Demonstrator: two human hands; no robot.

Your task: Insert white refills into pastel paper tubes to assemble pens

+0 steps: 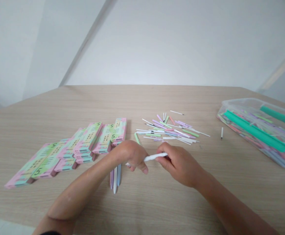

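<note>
Both my hands hold one white pen (pixel 152 157) just above the wooden table (pixel 142 104). My left hand (pixel 131 155) is closed round its left end, and my right hand (pixel 178 164) pinches its right end. Under my left wrist lie three pens (pixel 115 178) side by side, pink, white and blue. Just beyond my hands lies a scatter of pastel pen parts and thin refills (pixel 168 129).
A row of overlapping pink and green flat boxes (pixel 76 147) runs along the left of the table. A clear plastic bin (pixel 262 130) with green strips and more pen parts stands at the far right. One loose refill (pixel 222 133) lies near it.
</note>
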